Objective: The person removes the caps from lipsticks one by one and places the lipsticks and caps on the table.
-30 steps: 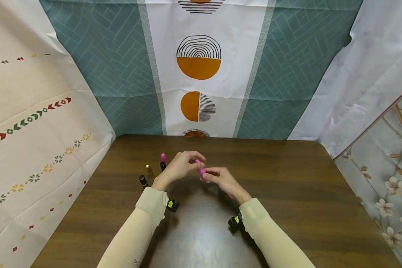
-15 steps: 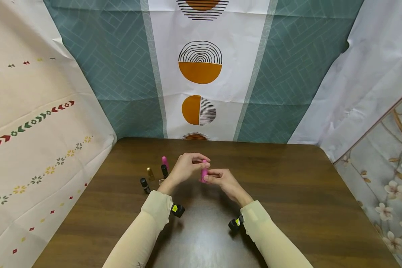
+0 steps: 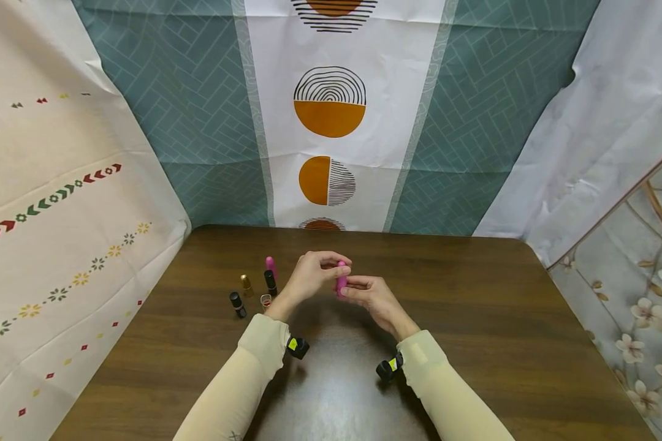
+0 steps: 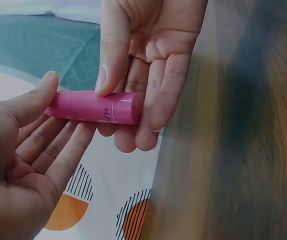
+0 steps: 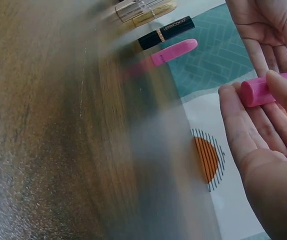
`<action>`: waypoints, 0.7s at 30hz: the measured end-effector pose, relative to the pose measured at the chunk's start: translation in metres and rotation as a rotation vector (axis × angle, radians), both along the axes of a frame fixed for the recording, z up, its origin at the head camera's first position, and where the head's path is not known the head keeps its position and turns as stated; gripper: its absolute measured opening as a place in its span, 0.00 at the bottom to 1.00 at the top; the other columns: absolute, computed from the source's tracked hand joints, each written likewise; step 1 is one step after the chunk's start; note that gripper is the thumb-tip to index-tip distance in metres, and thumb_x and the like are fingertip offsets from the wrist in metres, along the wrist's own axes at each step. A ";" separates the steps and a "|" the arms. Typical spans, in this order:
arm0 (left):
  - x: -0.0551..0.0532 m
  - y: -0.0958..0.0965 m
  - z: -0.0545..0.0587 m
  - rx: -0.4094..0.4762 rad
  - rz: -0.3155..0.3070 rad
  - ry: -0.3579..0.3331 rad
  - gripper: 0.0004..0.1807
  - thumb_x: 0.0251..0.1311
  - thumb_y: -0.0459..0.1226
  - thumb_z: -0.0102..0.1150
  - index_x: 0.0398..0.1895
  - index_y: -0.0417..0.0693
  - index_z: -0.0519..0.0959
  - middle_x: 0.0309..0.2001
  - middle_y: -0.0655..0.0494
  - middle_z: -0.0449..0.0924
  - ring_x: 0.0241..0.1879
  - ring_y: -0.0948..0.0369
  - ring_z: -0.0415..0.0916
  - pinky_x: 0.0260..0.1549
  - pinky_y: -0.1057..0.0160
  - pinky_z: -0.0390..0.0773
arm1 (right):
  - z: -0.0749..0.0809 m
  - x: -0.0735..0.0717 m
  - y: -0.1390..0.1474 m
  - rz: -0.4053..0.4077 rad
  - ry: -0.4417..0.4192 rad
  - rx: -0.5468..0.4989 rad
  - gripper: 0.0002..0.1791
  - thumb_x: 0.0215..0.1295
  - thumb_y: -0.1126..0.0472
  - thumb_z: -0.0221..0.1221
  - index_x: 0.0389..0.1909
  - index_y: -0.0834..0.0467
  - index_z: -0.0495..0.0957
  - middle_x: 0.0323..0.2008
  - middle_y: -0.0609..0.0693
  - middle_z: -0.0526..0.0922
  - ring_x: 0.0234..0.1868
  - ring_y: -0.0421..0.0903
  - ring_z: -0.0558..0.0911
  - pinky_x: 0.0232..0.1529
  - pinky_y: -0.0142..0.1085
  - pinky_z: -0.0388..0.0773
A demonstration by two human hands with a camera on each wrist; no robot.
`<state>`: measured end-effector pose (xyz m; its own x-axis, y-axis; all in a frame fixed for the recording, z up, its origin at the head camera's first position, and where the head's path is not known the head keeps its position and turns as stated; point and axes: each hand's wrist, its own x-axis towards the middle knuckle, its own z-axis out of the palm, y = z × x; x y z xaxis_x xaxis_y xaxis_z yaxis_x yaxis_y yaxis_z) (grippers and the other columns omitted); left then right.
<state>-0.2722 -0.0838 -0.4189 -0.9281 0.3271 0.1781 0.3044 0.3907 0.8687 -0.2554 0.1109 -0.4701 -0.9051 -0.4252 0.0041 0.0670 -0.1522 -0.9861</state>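
The pink tube (image 3: 341, 283) is held near upright above the worktop (image 3: 474, 318), its upper end pinched between thumb and fingers of the left hand (image 3: 311, 272), its lower end pinched likewise by the right hand (image 3: 372, 298). Dark letters and a seam near that lower end are shown by the left wrist view, too small to be read from the head. Pale lettering on the black tube (image 5: 168, 32) is shown only by the right wrist view. Beyond the left forearm, 4 more are stood: a second pink tube (image 3: 271, 265), a gold tube (image 3: 246, 285), a second black tube (image 3: 238, 304) and a clear tube (image 3: 266, 301), partly hidden by the left wrist. Both forearms are angled inward.
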 end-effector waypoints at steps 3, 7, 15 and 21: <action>0.000 0.001 0.000 0.001 0.010 0.004 0.12 0.65 0.43 0.71 0.47 0.50 0.90 0.40 0.60 0.90 0.41 0.62 0.86 0.43 0.61 0.83 | 0.000 -0.001 0.000 0.000 -0.013 -0.023 0.25 0.73 0.72 0.59 0.65 0.82 0.68 0.56 0.69 0.83 0.54 0.52 0.87 0.58 0.39 0.81; 0.000 0.002 0.000 0.002 0.019 0.003 0.11 0.65 0.43 0.71 0.47 0.50 0.90 0.39 0.60 0.90 0.40 0.62 0.86 0.43 0.61 0.82 | 0.000 -0.001 -0.002 -0.009 -0.023 -0.043 0.25 0.72 0.73 0.60 0.65 0.83 0.68 0.56 0.71 0.83 0.55 0.54 0.87 0.58 0.40 0.81; 0.000 0.004 0.002 0.020 0.041 -0.004 0.12 0.65 0.41 0.72 0.48 0.49 0.90 0.39 0.59 0.91 0.41 0.61 0.86 0.44 0.60 0.83 | 0.001 0.000 -0.002 -0.032 -0.012 -0.049 0.24 0.71 0.74 0.60 0.64 0.82 0.70 0.57 0.74 0.80 0.56 0.58 0.86 0.57 0.39 0.81; -0.001 0.004 0.002 0.033 0.033 0.014 0.14 0.64 0.41 0.72 0.50 0.47 0.90 0.41 0.57 0.91 0.43 0.60 0.87 0.47 0.58 0.84 | 0.003 0.000 -0.003 -0.064 -0.015 -0.043 0.22 0.71 0.73 0.61 0.63 0.78 0.74 0.57 0.72 0.82 0.54 0.55 0.87 0.56 0.38 0.82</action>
